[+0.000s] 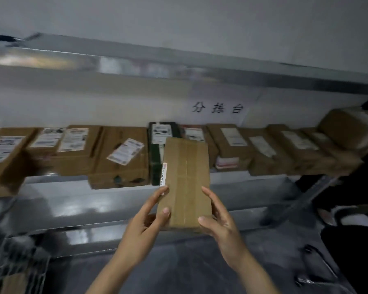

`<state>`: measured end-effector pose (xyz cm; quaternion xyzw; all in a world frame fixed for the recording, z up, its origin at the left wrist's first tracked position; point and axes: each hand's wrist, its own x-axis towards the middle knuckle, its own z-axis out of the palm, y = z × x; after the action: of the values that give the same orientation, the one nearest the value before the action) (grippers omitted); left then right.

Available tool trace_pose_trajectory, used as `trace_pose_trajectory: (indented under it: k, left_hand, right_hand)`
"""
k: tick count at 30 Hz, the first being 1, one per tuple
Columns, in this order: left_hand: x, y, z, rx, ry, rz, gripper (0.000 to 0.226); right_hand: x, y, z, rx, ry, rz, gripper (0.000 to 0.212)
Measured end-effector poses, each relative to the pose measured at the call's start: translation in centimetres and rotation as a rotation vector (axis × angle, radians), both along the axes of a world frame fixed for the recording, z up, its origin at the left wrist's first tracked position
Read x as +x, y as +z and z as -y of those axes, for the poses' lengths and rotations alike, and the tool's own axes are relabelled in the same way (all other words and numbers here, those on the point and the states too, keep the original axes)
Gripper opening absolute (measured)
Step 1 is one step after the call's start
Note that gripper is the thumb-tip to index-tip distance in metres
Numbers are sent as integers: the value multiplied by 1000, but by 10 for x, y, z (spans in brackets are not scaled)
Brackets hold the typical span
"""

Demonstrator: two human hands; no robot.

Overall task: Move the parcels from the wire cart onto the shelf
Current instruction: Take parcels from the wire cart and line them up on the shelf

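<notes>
the metal shelf (225, 176) carries one row of parcels (270, 160) on its middle board, running from 9 o'clock to 3 o'clock, packed side by side and mostly touching. near the centre stands a dark green box (156, 164), and just at its 9 o'clock side sits a brown box (136, 166) whose white label (125, 154) lies askew and whose front pokes past the board's edge. at the 3 o'clock end a blurred brown carton (346, 128) rests on top of the others.
</notes>
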<state>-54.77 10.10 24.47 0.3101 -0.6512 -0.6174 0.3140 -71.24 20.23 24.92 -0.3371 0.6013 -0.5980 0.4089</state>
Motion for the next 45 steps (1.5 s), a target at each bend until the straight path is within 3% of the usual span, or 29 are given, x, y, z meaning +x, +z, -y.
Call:
trace_pose_trajectory:
  k: [5,21,25,29,37,45]
  left_hand:
    - [-68,9,-14,13,-71,-40,36]
    - [-311,7,-11,85,-287,-40,43]
    - [-379,6,-3,100,-374,-35,57]
    - [-438,13,-3,125,-446,-63,50]
    - [-509,11,-7,40,-557,-14,57]
    - [-568,15,-15,19,-487,-2,64]
  right_hand:
    - [-55,2,-25,-46,-84,34,59]
    - [-266,0,-54,-32,-349,-11,53]
    - [-330,12,-53,-19,-386,33,51]
    - [-384,19,-56,-26,-432,51,45]
    - [-451,7,-69,-78,-491,54,58]
    - [-524,1,-71,-101,-471,52,63]
